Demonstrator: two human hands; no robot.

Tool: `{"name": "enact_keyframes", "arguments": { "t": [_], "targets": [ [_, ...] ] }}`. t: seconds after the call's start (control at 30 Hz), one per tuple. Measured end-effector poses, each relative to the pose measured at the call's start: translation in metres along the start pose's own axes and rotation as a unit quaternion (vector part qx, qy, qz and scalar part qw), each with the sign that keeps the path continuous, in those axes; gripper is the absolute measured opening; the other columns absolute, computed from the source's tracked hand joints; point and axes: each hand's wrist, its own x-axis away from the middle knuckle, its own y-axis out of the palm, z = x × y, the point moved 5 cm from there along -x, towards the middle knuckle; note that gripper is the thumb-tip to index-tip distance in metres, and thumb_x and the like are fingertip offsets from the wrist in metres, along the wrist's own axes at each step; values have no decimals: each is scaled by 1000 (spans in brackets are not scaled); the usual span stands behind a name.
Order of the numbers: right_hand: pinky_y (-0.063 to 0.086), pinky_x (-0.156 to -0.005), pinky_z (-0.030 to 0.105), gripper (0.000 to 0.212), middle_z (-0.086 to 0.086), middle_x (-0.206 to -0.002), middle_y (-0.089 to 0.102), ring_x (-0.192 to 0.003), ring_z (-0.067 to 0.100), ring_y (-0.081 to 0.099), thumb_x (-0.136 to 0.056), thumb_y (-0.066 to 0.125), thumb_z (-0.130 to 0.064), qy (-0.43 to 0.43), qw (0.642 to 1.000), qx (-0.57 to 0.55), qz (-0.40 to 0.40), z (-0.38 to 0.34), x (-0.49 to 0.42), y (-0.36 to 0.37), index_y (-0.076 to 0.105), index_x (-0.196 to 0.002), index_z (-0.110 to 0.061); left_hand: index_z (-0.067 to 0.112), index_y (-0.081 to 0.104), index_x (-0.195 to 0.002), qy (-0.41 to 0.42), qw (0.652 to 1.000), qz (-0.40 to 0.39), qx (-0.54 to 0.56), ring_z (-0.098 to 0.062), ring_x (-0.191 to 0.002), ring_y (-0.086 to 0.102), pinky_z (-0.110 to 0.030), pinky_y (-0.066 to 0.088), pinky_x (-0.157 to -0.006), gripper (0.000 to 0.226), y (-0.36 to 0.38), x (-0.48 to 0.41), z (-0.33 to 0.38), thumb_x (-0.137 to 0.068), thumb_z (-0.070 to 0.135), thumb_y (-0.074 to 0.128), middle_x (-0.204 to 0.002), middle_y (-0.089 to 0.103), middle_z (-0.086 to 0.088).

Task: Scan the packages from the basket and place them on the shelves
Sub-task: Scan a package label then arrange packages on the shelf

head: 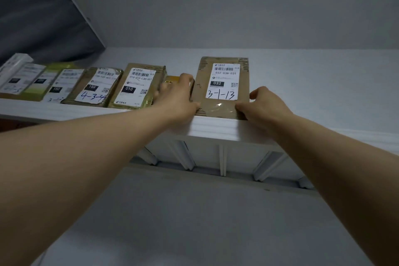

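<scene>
A brown package [222,88] lies flat on the white shelf [216,129], its near end right at the shelf's front edge and its white label [224,81] facing up, printed 032-038-E01 and handwritten 3-1-13. The left hand [179,95] grips the package's left side, thumb at the near left corner and fingers curled along the left edge. The right hand [265,106] holds the near right corner, fingertips pressed on the taped near end and thumb raised against the right edge. Just behind the left hand's fingers a small yellow object [172,80] shows between this package and its neighbour; it may be held in that hand, but the view is too blocked to be sure. Further left along the front edge runs a row of other labelled parcels, tilted and overlapping: the package marked 010 [136,86] is closest, then the package marked 15H [95,88], with blurred ones beyond towards the shelf's left end.
</scene>
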Motion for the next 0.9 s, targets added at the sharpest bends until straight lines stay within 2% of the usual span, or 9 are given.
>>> {"name": "enact_keyframes", "arguments": {
  "t": [0.13, 0.23, 0.37, 0.5, 0.63, 0.83, 0.9],
  "targets": [
    [54, -87, 44, 36, -2, -93, 63, -91, 24, 65, -81, 61, -45, 17, 999, 27, 17, -1, -2, 4, 56, -108, -21, 27, 29, -147, -9, 999, 24, -25, -31, -139, 30, -48, 26, -112, 73, -4, 4, -16, -89, 43, 69, -151, 38, -5],
    [55, -81, 42, 42, 0, -93, 68, -84, 24, 67, -75, 60, -51, 24, 999, 26, 23, -2, -2, 7, 61, -103, -20, 26, 29, -146, -18, 999, 30, -28, -31, -137, 31, -47, 28, -110, 74, -7, 5, -23, -87, 43, 71, -150, 37, -6],
    [49, -71, 37, 49, 2, -90, 67, -83, 25, 66, -71, 63, -56, 32, 999, 25, 29, -3, 1, 6, 61, -102, -18, 25, 30, -144, -31, 999, 27, -35, -30, -133, 35, -48, 29, -107, 75, -12, 6, -23, -85, 41, 74, -144, 43, -6],
    [55, -83, 47, 46, 2, -95, 62, -91, 25, 63, -77, 69, -50, 20, 999, 26, 11, -6, 5, 5, 52, -107, -19, 29, 37, -136, -28, 998, 16, -48, -29, -130, 37, -41, 28, -94, 64, -15, 7, -14, -85, 29, 75, -141, 46, -4],
    [53, -83, 46, 48, 3, -101, 61, -97, 26, 61, -82, 71, -46, 2, 1000, 26, 8, -7, 10, 0, 49, -113, -17, 36, 50, -123, -8, 998, -9, -62, -28, -129, 36, -40, 27, -92, 42, -16, 12, -2, -88, 24, 70, -136, 49, -3],
    [48, -77, 39, 22, 2, -101, 63, -96, 27, 59, -89, 58, -30, -95, 992, 15, 86, -27, 35, -20, 56, -106, -17, 33, 58, -117, 20, 999, -3, -41, -27, -127, 36, -39, 28, -95, 33, -25, 27, 25, -90, 15, 62, -127, 55, 0],
    [41, -71, 33, 14, -4, -95, 60, -92, 22, 56, -90, 57, -24, -112, 991, -2, 76, -28, 49, -23, 56, -103, -19, 32, 56, -116, 20, 999, -26, -28, -28, -125, 40, -44, 34, -105, 34, -26, 35, 34, -88, 14, 62, -120, 56, 0]
  ]
}}
